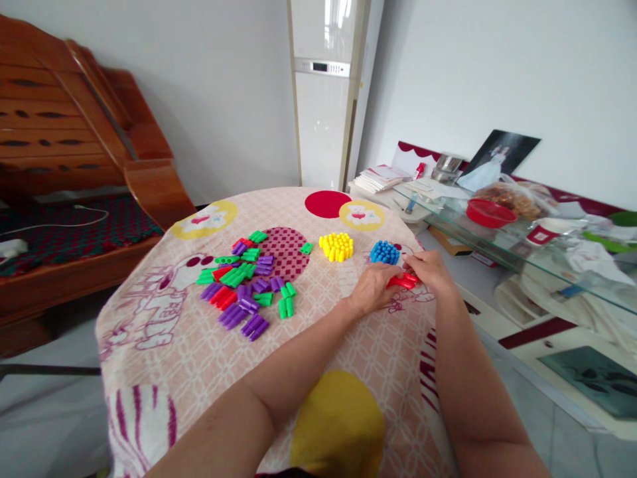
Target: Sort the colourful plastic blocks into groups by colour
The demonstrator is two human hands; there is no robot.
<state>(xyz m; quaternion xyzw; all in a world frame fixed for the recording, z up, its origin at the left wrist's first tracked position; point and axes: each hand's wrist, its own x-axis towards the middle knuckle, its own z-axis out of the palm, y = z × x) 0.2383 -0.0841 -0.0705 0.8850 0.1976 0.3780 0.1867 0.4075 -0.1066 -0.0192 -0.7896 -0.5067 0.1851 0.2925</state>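
Note:
At the right side of the round table, both hands have their fingers closed around a few red plastic pieces (pixel 404 281). My left hand (pixel 373 287) grips their left end, and my right hand (pixel 428 271) pinches the right end. Just behind the hands stands a tight cluster of blue pieces (pixel 385 252). Left of that is an upright cluster of yellow pieces (pixel 336 246). A loose spread of purple pieces (pixel 239 312), green pieces (pixel 243 273) and red pieces (pixel 223 298) lies on the left half. One small green piece (pixel 306 248) sits apart near the yellow cluster.
A patterned cloth (pixel 318 345) covers the table. To the right is a glass-topped stand (pixel 527 245) with a red bowl (pixel 492 213), a paper cup (pixel 550 230) and papers. A wooden bench (pixel 64 133) stands at left, a tall white air conditioner (pixel 323 119) behind.

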